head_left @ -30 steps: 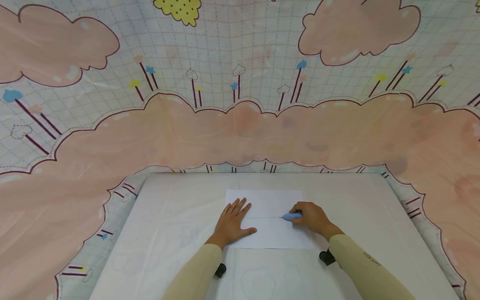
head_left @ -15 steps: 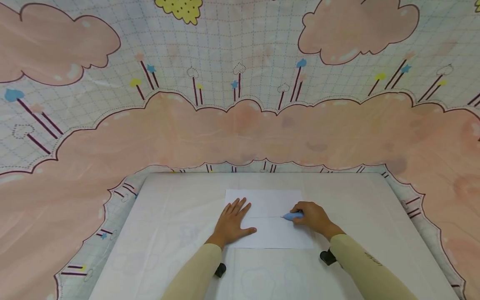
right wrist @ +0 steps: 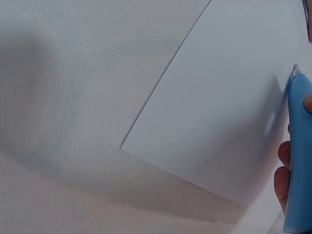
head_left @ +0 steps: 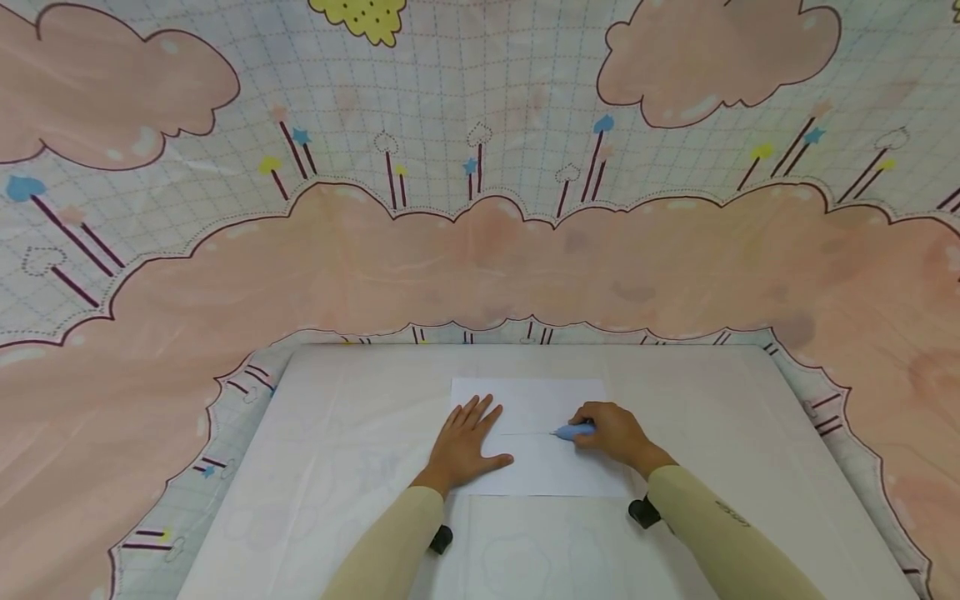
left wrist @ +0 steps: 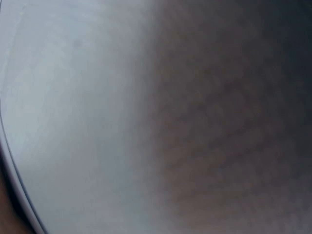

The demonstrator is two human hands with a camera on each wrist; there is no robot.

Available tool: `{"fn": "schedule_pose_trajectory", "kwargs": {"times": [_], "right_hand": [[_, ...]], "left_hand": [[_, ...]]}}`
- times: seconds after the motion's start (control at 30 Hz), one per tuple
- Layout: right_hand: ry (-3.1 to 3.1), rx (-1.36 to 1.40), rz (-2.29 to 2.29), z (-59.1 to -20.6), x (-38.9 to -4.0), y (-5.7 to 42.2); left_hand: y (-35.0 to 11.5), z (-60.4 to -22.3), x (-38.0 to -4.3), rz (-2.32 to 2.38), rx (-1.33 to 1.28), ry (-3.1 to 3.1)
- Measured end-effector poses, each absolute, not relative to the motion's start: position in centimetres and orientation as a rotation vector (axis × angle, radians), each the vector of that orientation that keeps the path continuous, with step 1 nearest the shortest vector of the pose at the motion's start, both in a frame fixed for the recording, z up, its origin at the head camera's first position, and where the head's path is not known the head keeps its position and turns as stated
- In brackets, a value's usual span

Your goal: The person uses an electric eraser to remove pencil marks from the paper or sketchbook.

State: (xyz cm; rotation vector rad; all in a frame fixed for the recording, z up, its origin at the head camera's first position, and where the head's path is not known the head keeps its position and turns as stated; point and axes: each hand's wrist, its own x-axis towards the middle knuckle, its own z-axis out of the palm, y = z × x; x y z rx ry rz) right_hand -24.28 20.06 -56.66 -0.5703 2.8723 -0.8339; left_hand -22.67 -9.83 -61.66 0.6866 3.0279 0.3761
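Note:
A white sheet of paper [head_left: 551, 471] lies flat on the white-covered table, with a thin faint line [head_left: 525, 434] across its middle. My left hand [head_left: 463, 444] rests on the paper's left part, fingers spread, palm down. My right hand [head_left: 611, 433] grips a thick blue pen-shaped tool [head_left: 574, 432] over the right half. In the right wrist view, the blue tool [right wrist: 300, 156] narrows to a small silvery tip, with fingertips [right wrist: 284, 153] curled against its side. The tip is at the right end of the line. The left wrist view is too blurred to show the fingers.
The table [head_left: 352, 417] has a pale cover and ends at a straight far edge. A patterned pink and white cloth [head_left: 480, 267] hangs behind and around it. Small black devices [head_left: 644, 512] are strapped at both wrists.
My right hand first edges slightly right, then slides left along the line with the blue tool. The line's visible right end has shifted left with the tip. My left hand stays put.

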Motion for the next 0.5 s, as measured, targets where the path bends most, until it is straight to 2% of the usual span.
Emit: {"fn": "schedule_pose_trajectory", "kwargs": {"times": [0.5], "right_hand": [[2.894, -0.503, -0.775, -56.3, -24.2, 21.9]], "left_hand": [[-9.9, -61.3, -23.1, 0.376, 0.701, 3.019]]}}
